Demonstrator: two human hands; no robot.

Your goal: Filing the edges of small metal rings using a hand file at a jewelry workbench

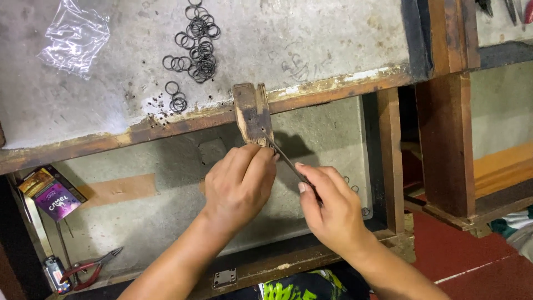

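Braced against the wooden peg [252, 114] jutting from the desk [311, 50], the left hand [239, 186] curls its fingers shut over something hidden, while the right hand [333, 208] pinches a slim file [286, 159] angled up to the peg's tip.

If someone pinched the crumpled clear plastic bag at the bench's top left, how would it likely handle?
The clear plastic bag looks thin and crumpled, so it is probably floppy and very light. Its glossy film may feel slippery. It lies apart from the metal rings and seems empty, so it would likely lift without dragging anything.
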